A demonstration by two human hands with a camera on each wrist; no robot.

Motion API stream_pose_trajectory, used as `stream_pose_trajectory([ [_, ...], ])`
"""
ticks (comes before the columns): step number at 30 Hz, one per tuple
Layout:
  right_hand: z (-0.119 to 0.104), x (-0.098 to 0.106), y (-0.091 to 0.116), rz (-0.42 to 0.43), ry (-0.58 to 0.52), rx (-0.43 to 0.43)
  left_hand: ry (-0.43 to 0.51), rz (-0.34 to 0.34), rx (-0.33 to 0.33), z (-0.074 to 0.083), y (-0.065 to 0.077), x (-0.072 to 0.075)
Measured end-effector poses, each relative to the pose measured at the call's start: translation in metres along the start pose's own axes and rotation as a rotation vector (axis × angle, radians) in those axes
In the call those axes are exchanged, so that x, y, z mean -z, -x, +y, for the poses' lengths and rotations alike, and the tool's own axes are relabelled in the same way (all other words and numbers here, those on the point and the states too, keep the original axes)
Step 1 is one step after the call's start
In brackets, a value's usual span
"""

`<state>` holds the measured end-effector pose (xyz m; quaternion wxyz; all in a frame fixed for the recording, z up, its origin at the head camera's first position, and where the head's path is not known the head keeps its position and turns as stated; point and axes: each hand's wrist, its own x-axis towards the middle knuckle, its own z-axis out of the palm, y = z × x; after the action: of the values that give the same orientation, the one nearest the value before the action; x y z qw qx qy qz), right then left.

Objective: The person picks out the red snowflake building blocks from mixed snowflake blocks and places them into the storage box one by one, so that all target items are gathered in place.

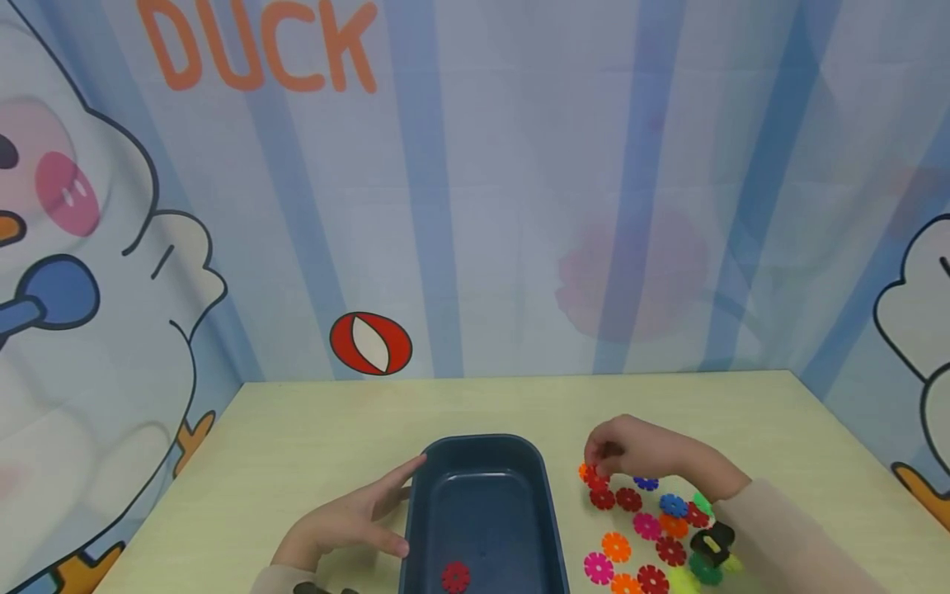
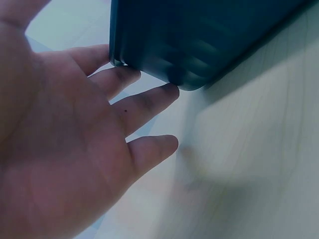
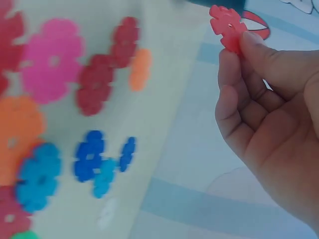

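Note:
My right hand (image 1: 646, 450) pinches a red flower-shaped plastic disc (image 3: 228, 27) between thumb and forefinger, its notched edge showing in the right wrist view. Below that hand, on the table's right side, lie several more notched discs in red, pink, orange, blue, green and yellow, among them a dark red disc (image 1: 628, 499) and a blue disc (image 1: 673, 505). Spread along the left side of a dark blue tray (image 1: 547, 503), my left hand (image 1: 349, 521) touches it with its fingers fairly straight. One red disc (image 1: 456, 577) lies inside the tray near its front.
The pale wooden table (image 1: 334, 412) meets a striped blue backdrop (image 1: 505, 206) at its far edge. Printed duck figures cover both sides. A black wrist strap mount (image 1: 712, 543) sits over the front right discs.

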<state>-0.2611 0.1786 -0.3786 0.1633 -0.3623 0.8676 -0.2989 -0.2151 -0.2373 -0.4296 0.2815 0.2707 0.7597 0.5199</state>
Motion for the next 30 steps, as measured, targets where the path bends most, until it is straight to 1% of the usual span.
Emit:
stream_pose_trajectory([
  [6,-0.020,0.010,-0.007,0.002,-0.050,0.039,0.006,-0.001,-0.003,-0.001,0.000,0.000],
  [13,-0.044,0.005,-0.023,0.039,-0.129,0.055,0.015,-0.003,0.005,-0.002,0.001,0.000],
  [19,-0.057,-0.010,-0.043,0.031,-0.182,0.081,0.021,0.002,0.002,-0.002,0.000,0.000],
  [24,-0.061,-0.029,-0.061,-0.007,-0.220,0.121,0.023,0.002,0.004,-0.002,-0.001,0.000],
  [30,-0.066,-0.052,-0.080,-0.040,-0.264,0.129,0.021,-0.011,0.005,-0.003,-0.001,0.001],
])
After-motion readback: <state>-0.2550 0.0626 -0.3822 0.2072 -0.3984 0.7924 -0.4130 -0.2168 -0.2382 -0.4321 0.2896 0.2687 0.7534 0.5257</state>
